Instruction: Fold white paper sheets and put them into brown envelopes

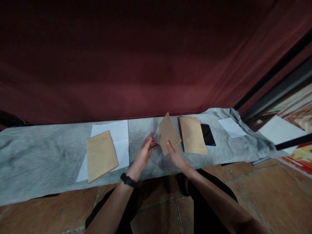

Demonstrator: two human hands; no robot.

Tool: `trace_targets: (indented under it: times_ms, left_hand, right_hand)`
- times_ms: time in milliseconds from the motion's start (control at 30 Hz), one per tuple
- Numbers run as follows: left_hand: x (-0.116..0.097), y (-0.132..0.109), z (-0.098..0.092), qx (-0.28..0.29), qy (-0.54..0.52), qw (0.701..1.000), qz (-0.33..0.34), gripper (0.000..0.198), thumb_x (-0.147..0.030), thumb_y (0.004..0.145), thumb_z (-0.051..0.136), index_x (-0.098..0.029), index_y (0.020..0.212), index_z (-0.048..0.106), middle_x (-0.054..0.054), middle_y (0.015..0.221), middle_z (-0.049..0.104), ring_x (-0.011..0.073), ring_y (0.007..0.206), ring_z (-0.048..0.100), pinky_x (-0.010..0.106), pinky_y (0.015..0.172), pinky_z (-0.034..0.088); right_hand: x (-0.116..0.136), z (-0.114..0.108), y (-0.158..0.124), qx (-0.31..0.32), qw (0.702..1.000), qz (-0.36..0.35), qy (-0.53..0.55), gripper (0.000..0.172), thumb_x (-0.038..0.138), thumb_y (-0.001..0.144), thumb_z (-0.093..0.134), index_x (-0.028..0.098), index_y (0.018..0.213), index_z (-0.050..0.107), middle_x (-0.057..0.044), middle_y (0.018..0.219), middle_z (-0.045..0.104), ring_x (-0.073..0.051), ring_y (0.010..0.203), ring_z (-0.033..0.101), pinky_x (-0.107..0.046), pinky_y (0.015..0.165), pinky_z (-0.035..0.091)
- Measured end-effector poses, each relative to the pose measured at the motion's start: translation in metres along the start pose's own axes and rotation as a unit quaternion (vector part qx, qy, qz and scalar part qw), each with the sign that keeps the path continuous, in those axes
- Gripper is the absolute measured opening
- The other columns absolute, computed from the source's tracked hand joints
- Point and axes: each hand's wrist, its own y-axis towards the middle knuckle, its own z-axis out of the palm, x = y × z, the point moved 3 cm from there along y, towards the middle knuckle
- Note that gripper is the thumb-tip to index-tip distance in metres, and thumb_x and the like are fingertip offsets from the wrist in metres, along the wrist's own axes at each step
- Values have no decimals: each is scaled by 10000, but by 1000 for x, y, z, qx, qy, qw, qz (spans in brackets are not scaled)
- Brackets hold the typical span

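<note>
1. Your forearms (pixel 110 208) enter at the bottom edge, nearest the lens, over the tiled floor (pixel 243 182).
2. Red curtain (pixel 136 65): fills the upper half of your view, behind everything else.
3. Grey cloth (pixel 44 156): runs left to right along the foot of the curtain, and all the papers lie on it. Whether it covers a low worktop or the floor cannot be told.
4. White sheet (pixel 119 135): flat on the cloth, left of your hands. The left envelope (pixel 100 155), brown, lies on it and covers its lower left part.
5. Right envelope (pixel 193 135): brown, flat on the cloth, just right of your hands. Its right edge overlaps a dark flat device (pixel 208 134).
6. Tilted envelope (pixel 169 132): brown, lifted off the cloth with one corner pointing up, between the white sheet and the right envelope.
7. Right hand (pixel 175 155): clamped on the lower edge of the tilted envelope, thumb on the face towards you.
8. Left hand (pixel 144 152): open, fingers spread, just beside the tilted envelope's lower left edge. Contact cannot be told.
9. Small white paper (pixel 231 127): flat near the right end of the cloth, well apart from your hands.
10. Black wristband (pixel 128 179): on your left wrist.
</note>
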Motion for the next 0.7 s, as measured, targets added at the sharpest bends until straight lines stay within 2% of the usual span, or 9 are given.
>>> trace_targets:
  times_ms: [67, 133, 200, 300, 433, 500, 600, 633, 700]
  left_hand:
    - [1, 0, 5, 23, 16, 1000, -1, 561, -533, 896, 629, -228, 1363, 569, 119, 1346, 678, 249, 1120, 695, 385, 862, 601]
    - [4, 0, 9, 52, 31, 998, -3, 572, -544, 878, 642, -241, 1357, 564, 105, 1285, 709, 242, 1011, 725, 369, 772, 607]
    - [8, 2, 8, 43, 40, 998, -5, 584, -492, 794, 735, -225, 1294, 597, 88, 1145, 754, 222, 867, 736, 334, 680, 588]
    - [15, 9, 0, 2, 50, 999, 13, 619, -337, 658, 823, -200, 1226, 617, 61, 1033, 774, 205, 810, 732, 325, 718, 584]
    - [16, 19, -12, -14, 157, 985, 71, 627, -319, 732, 751, -195, 1319, 569, 87, 1109, 766, 253, 949, 737, 414, 864, 595]
    - [11, 19, -16, -62, 296, 944, 132, 638, -320, 796, 697, -174, 1394, 529, 137, 1223, 725, 295, 1106, 702, 472, 965, 566]
    - [5, 16, -15, -115, 506, 820, 240, 638, -337, 907, 598, -140, 1497, 460, 217, 1533, 507, 353, 1447, 459, 536, 1169, 410]
    - [6, 17, -12, -99, 556, 784, 260, 603, -347, 948, 546, -145, 1509, 459, 211, 1598, 434, 355, 1511, 367, 545, 1209, 355]
    - [14, 21, -9, -27, 621, 737, 265, 523, -363, 1011, 437, -180, 1497, 494, 167, 1646, 388, 341, 1555, 290, 556, 1237, 300]
  right_hand:
    - [0, 2, 1, -33, 985, 44, 162, 663, 578, 1069, 145, 183, 1520, 429, -168, 1508, 566, -279, 1348, 593, -486, 1064, 536]
    - [-2, 13, -4, -32, 936, 118, 329, 653, 655, 1033, 292, 184, 1405, 547, -155, 1330, 692, -270, 1097, 725, -444, 890, 621]
    - [-4, 27, -11, 13, 883, 177, 435, 575, 654, 971, 488, 185, 1265, 646, -129, 1155, 757, -241, 902, 746, -395, 767, 635]
    - [-8, 34, -20, 47, 842, 208, 496, 362, 494, 889, 687, 216, 1120, 700, -56, 1051, 771, -180, 818, 728, -302, 722, 619]
    - [-20, 25, -22, 50, 826, 263, 496, 174, 355, 880, 709, 198, 951, 687, -19, 828, 747, -155, 686, 714, -262, 650, 602]
    - [-24, 23, -22, 58, 820, 287, 492, 131, 314, 891, 702, 192, 924, 672, -30, 802, 744, -170, 695, 731, -285, 685, 615]
    - [-24, 26, -23, 58, 800, 309, 512, 68, 253, 909, 672, 191, 906, 644, -60, 831, 757, -203, 795, 766, -358, 838, 625]
    - [-23, 27, -23, 56, 790, 313, 523, 51, 231, 915, 654, 195, 888, 629, -63, 827, 757, -210, 825, 772, -380, 887, 616]
    - [-21, 30, -23, 56, 774, 326, 540, 85, 188, 924, 611, 206, 844, 592, -61, 811, 753, -210, 852, 774, -404, 946, 597]
